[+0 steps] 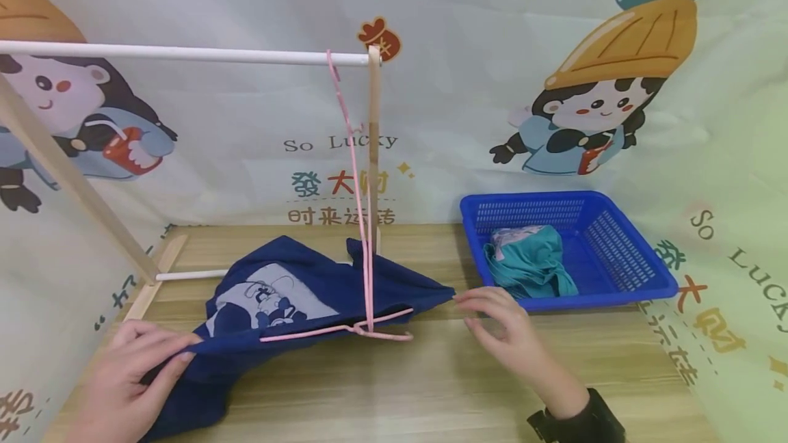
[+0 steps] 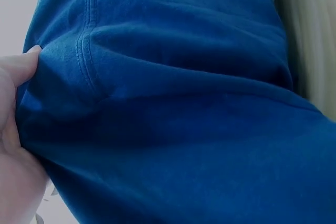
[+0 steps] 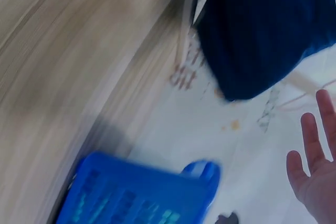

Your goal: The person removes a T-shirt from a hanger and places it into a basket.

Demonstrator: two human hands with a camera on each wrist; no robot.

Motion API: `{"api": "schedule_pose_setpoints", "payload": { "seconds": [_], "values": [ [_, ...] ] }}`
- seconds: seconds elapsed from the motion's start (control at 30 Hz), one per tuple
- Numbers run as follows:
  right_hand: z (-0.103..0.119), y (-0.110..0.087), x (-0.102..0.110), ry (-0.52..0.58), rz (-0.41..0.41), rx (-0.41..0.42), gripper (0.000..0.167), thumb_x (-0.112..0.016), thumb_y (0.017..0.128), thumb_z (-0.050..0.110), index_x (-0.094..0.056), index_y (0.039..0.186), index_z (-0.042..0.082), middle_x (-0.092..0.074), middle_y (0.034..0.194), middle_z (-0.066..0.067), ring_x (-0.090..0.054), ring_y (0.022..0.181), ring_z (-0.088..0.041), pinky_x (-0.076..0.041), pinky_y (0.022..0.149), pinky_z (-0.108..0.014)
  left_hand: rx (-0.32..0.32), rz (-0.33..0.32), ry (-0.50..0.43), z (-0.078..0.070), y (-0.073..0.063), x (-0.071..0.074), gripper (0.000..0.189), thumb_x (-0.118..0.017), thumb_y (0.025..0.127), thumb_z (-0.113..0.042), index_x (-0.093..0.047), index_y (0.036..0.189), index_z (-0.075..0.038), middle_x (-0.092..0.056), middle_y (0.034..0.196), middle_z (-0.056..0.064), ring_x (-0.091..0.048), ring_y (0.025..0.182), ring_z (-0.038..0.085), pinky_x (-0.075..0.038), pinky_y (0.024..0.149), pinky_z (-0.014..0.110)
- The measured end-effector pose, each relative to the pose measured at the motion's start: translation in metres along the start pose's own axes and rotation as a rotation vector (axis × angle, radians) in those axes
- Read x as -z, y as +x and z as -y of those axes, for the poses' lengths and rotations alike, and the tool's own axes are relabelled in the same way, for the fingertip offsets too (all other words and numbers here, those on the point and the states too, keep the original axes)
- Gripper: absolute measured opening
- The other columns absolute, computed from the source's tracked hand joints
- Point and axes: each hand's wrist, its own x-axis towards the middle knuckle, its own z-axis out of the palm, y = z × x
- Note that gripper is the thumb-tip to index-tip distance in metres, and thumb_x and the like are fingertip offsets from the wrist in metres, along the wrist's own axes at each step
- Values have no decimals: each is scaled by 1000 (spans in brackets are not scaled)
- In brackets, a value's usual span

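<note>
Staged recording booth, not a lived-in home: cartoon-printed backdrop cloth [image 1: 523, 53] encloses a wood-grain tabletop [image 1: 431, 381]; small wooden drying rack [image 1: 185, 55] at left, blue laundry basket [image 1: 615, 251] at right.

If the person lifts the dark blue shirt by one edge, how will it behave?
The dark blue shirt would probably sag and drape, because it already folds and bunches where the left hand pinches it. It seems light, soft cloth. It may drag the pink hanger lying on it, so the hanger could slip off.
</note>
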Motion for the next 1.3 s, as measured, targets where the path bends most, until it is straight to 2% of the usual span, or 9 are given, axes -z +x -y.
{"api": "schedule_pose_setpoints", "payload": {
  "seconds": [0.13,0.27,0.4,0.5,0.63,0.83,1.03,1.2,1.3],
  "values": [
    [13,5,-13,-9,75,47,44,-70,78,0,-63,120,13,-62,121,-10,-54,114,-25,-38,101,-27,-15,13,-44,-8,2,-12,10,-71,83,-10,-74,93,-11,-68,89,-12,-43,90,2,-32,81,11],
    [24,6,-20,-32,182,0,47,-71,83,13,-58,127,19,-59,129,-4,-51,121,-24,-39,102,-36,5,9,-83,-15,5,-20,19,-73,78,-1,-74,94,-11,-68,91,-13,-43,90,2,-31,82,11],
    [32,6,-22,-16,211,-10,47,-70,85,19,-56,129,20,-59,129,1,-50,123,-19,-38,103,-38,2,-10,-120,-21,9,-29,11,-70,84,-9,-74,94,-11,-69,90,-11,-45,90,3,-32,82,13],
    [37,10,-25,52,157,47,43,-69,86,17,-58,127,17,-62,124,-1,-53,118,-18,-39,101,-35,-13,-21,-127,-28,12,-39,10,-70,85,-12,-74,93,-10,-70,87,-5,-46,88,6,-32,82,13],
    [44,12,-35,166,72,71,33,-68,87,15,-63,119,11,-67,114,-4,-58,108,-17,-43,96,-29,-11,-5,-103,-40,16,-54,19,-73,76,-1,-74,92,-10,-70,85,-1,-47,84,9,-33,82,13],
    [52,8,-45,207,-137,16,16,-67,83,2,-69,98,6,-72,92,-8,-61,84,-15,-45,74,-24,-37,-7,-105,-53,22,-73,25,-73,70,3,-73,91,-10,-70,83,-2,-48,83,13,-32,82,15],
    [47,5,-41,204,-208,70,9,-64,85,0,-71,85,5,-72,89,-12,-65,80,-16,-50,73,-21,10,22,-154,-54,22,-78,29,-74,69,7,-74,92,-12,-71,85,-3,-50,87,11,-33,86,13],
    [47,13,-31,199,-280,191,13,-63,89,7,-69,80,0,-71,80,-14,-68,74,-17,-51,67,-21,-12,-28,-261,-55,26,-77,35,-72,71,10,-73,96,-14,-71,93,-1,-57,96,9,-38,91,13],
    [46,17,-26,212,-296,220,12,-63,89,7,-69,81,-1,-70,77,-13,-68,71,-15,-52,66,-21,-6,-32,-297,-55,29,-75,36,-70,73,12,-73,99,-14,-71,97,0,-60,100,6,-41,93,12]
  ]
}}
